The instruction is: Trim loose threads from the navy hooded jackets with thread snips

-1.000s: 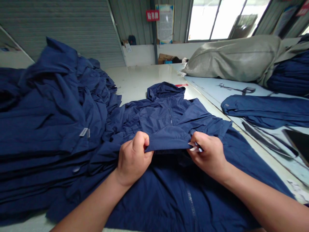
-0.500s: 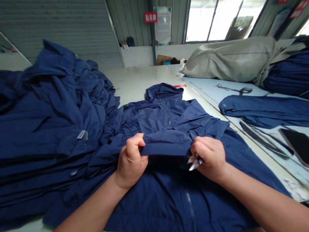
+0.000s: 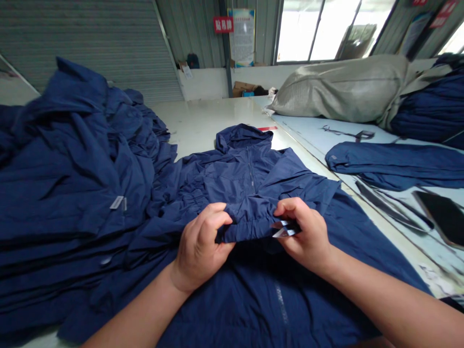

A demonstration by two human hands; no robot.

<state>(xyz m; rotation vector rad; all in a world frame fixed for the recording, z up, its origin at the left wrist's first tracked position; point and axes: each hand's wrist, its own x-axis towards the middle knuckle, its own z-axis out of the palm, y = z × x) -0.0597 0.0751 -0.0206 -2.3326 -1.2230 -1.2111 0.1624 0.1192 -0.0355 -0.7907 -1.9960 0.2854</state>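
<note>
A navy hooded jacket (image 3: pixel 232 179) with a front zip lies spread on the table before me, its hood pointing away. My left hand (image 3: pixel 203 244) pinches one end of a gathered, elastic-looking edge of the jacket. At the other end, my right hand (image 3: pixel 306 232) grips the same edge between thumb and fingers. Tucked in that right hand are small thread snips (image 3: pixel 286 232), their blades pointing left. Between the hands the cloth is bunched in small wrinkles. More navy cloth with a zip lies under and nearer than my hands.
A tall heap of navy jackets (image 3: pixel 79 159) rises on the left. To the right lie a folded navy garment (image 3: pixel 395 162), dark straps (image 3: pixel 391 205) and a phone (image 3: pixel 440 215). A large grey sack (image 3: pixel 340 92) rests on the table (image 3: pixel 221 111) at the back right.
My hands have come closer together, and the edge that was stretched flat between them is now slack and gathered. The snips have turned to point more to the left.
</note>
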